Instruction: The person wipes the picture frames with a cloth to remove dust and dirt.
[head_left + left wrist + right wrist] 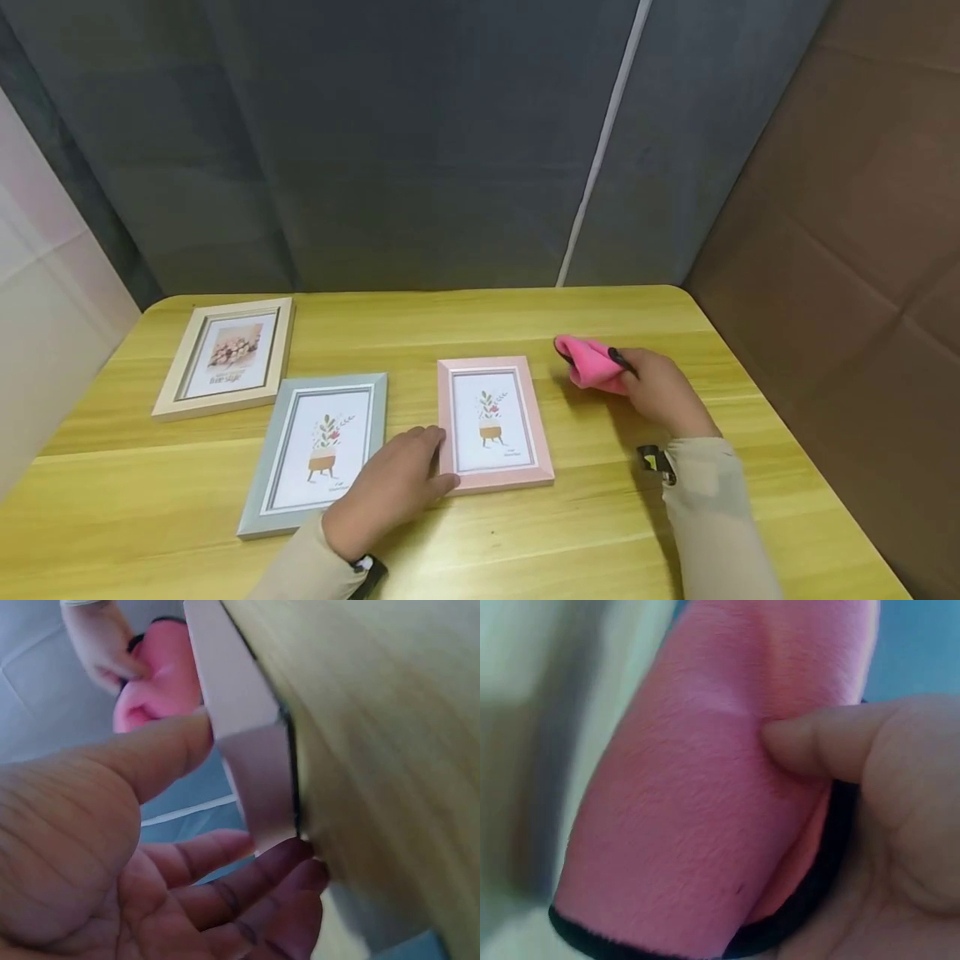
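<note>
1. pink frame point(496, 425) lying flat on the table point(465, 321), near the middle, just right of a grey-blue frame point(317, 452); a cream frame point(227, 357) further back on the left.
2. left hand point(393, 487) at the pink frame's near-left corner: thumb along the left edge, fingers point(247, 889) curled loosely under the corner as seen from the left wrist. touching and steadying, not a tight clench.
3. right hand point(660, 390) well to the right of the frame, grasping a bunched pink cloth point(588, 362) with black trim; thumb point(817, 746) pressed into the fold.
4. forearms both resting low, sleeves near the table's front edge, wrists roughly level.
5. judged good practice for wiping: keep the left hand bracing the corner so the frame cannot slide, bring the cloth over flat, use light even strokes across the glass, keep the black trim off the surface.
</note>
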`<state>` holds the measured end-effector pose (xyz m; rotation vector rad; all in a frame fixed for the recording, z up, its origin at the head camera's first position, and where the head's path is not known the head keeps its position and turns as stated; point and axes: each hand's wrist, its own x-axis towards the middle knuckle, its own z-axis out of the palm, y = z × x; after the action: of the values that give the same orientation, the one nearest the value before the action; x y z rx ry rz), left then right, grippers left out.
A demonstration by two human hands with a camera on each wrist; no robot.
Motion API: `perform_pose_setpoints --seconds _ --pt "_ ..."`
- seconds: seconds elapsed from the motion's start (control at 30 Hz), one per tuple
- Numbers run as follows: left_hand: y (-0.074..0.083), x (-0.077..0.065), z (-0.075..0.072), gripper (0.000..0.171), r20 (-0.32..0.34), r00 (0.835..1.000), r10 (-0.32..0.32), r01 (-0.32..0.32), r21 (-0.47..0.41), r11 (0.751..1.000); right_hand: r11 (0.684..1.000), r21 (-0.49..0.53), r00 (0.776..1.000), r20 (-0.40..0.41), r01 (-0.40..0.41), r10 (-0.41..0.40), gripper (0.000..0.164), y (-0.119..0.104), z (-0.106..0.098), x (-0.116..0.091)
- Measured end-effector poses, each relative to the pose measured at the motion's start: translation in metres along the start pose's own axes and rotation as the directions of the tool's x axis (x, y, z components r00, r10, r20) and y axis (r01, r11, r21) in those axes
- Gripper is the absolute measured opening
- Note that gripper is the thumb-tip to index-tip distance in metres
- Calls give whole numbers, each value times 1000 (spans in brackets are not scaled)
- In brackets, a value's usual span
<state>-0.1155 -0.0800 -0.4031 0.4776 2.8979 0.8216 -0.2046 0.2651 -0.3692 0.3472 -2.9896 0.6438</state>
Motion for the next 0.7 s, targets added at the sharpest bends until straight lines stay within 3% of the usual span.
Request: perform_pose_setpoints --seconds 0.17,0.27,0.43,0.57,0.7 --pt "0 -1 -7 47 55 998 -5 4 7 1000 990 23 988 -71 140 -138 32 -50 17 5" --pt "-3 -1 -10 48 43 999 2 -3 12 1000 982 -3 982 -14 190 -190 37 -70 36 8" --pt "-3 -1 -8 54 25 1000 14 -14 2 1000 981 -83 976 149 174 -161 44 -78 61 8" --pt "-3 -2 -7 62 33 999 6 -6 12 1000 985 -96 975 181 145 -126 46 -76 65 8" --pt "-4 -3 -8 60 30 999 22 -23 32 999 982 -110 968 219 152 -126 44 -78 63 4"
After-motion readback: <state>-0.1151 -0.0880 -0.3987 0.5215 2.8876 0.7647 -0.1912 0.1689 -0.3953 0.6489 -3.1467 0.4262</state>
